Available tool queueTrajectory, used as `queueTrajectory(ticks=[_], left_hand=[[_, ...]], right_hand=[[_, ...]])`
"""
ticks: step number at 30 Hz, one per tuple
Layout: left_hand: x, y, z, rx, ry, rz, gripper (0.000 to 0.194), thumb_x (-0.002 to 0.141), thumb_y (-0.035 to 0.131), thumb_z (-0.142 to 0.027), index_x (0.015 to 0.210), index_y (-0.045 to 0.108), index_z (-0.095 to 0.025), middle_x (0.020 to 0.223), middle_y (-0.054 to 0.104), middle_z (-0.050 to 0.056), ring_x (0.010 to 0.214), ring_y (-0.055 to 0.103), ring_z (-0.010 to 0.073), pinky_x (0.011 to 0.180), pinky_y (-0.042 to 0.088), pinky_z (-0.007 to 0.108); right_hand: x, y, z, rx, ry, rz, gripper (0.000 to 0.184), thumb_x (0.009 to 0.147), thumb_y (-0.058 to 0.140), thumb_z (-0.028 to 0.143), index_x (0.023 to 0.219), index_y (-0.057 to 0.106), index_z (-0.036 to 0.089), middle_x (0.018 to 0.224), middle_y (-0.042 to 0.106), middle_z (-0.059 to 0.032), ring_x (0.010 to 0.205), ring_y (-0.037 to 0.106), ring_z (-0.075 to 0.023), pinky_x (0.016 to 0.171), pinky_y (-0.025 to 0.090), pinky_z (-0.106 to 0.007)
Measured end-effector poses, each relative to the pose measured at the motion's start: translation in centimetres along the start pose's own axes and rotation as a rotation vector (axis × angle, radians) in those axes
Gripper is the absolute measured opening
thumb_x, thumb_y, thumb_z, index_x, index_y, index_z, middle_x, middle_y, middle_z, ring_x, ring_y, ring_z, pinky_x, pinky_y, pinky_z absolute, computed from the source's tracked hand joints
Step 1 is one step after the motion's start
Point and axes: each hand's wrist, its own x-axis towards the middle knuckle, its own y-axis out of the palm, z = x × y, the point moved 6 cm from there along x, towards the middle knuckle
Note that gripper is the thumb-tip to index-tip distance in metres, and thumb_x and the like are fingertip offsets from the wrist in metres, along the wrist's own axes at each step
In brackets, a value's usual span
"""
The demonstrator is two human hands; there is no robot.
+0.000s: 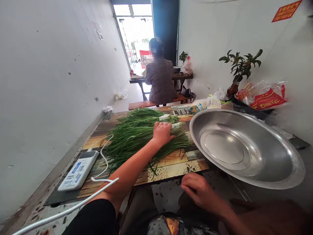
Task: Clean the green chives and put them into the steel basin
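Long green garlic chives lie in a broad pile on the wood-patterned table, their leaf tips toward the left. White wraps bind the stem ends of two bunches at the back. My left hand reaches across the pile, its fingers curled down over the stems beside the nearer wrap; the fingertips are partly hidden. Below the table's front edge, close to my lap, my right hand is curled in a loose fist with nothing visible in it. To its upper right is a large metal basin with nothing in it.
A white power bank with a white cable lies at the table's left. Plastic packaging and a potted plant stand behind the basin. Ahead, a person sits on a bench at another table.
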Motion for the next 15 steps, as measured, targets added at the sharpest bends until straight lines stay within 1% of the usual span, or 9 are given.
queueTrajectory(ticks=[2,4,7,9,11,12,13,15], left_hand=[[0.2,-0.2,0.3,-0.015,0.015,0.056,0.049,0.076,0.063,-0.055,0.107,0.058,-0.017,0.105,0.067,0.013,0.105,0.057,0.0297,0.098,0.031,0.043],[0.6,-0.9,1.0,-0.062,0.017,0.101,0.047,0.079,0.058,-0.056,0.106,0.058,-0.016,0.098,0.068,0.013,0.100,0.059,0.0292,0.095,0.035,0.041],[1.1,-2.8,3.0,-0.189,0.006,0.133,0.048,0.085,0.049,-0.054,0.111,0.056,-0.014,0.102,0.067,0.014,0.097,0.060,0.0283,0.087,0.040,0.038],[1.1,-4.4,4.2,-0.315,0.082,0.168,0.047,0.087,0.043,-0.053,0.109,0.058,-0.014,0.104,0.066,0.012,0.096,0.060,0.0261,0.084,0.042,0.036],[0.5,-5.9,5.0,-0.492,0.180,0.245,0.047,0.088,0.040,-0.055,0.102,0.061,-0.015,0.100,0.066,0.008,0.093,0.059,0.0230,0.084,0.043,0.034],[0.0,-6.4,5.4,-0.613,0.195,0.304,0.049,0.087,0.040,-0.056,0.100,0.062,-0.015,0.098,0.066,0.006,0.091,0.059,0.0216,0.083,0.044,0.033],[-0.4,-6.7,5.8,-0.754,0.172,0.369,0.050,0.086,0.041,-0.058,0.100,0.063,-0.016,0.098,0.067,0.006,0.089,0.060,0.0206,0.081,0.046,0.032],[-1.3,-6.6,6.6,-1.048,0.039,0.479,0.054,0.081,0.048,-0.061,0.105,0.063,-0.016,0.098,0.068,0.006,0.085,0.062,0.0195,0.077,0.048,0.032]], right_hand=[[1.3,-0.6,0.0,0.060,0.022,-0.058,0.017,0.091,0.049,0.020,0.078,0.059,0.018,0.077,0.062,-0.0035,0.075,0.057,-0.0131,0.068,0.044,-0.026],[2.9,-1.3,0.0,0.098,0.033,-0.114,0.018,0.091,0.048,0.020,0.077,0.060,0.018,0.077,0.062,-0.0035,0.075,0.057,-0.0131,0.070,0.045,-0.026],[5.6,-2.1,-0.6,0.107,0.061,-0.201,0.014,0.090,0.050,0.023,0.085,0.062,0.019,0.085,0.063,-0.0054,0.081,0.059,-0.0148,0.074,0.047,-0.028],[7.3,-2.5,-1.4,0.116,0.105,-0.264,0.014,0.088,0.052,0.026,0.094,0.063,0.019,0.091,0.064,-0.0067,0.081,0.059,-0.0154,0.073,0.048,-0.029],[9.2,-2.7,-2.5,0.168,0.162,-0.333,0.020,0.086,0.055,0.030,0.101,0.062,0.019,0.097,0.065,-0.0073,0.080,0.060,-0.0153,0.072,0.050,-0.029],[10.2,-2.8,-3.1,0.223,0.191,-0.370,0.025,0.085,0.056,0.032,0.105,0.062,0.019,0.100,0.065,-0.0076,0.081,0.061,-0.0153,0.072,0.050,-0.029],[11.2,-2.8,-3.6,0.302,0.221,-0.402,0.030,0.083,0.058,0.035,0.108,0.060,0.019,0.103,0.065,-0.0079,0.082,0.062,-0.0155,0.072,0.051,-0.029],[13.4,-2.4,-4.3,0.518,0.286,-0.442,0.043,0.078,0.062,0.042,0.114,0.056,0.019,0.108,0.065,-0.0089,0.082,0.063,-0.0160,0.069,0.052,-0.029]])
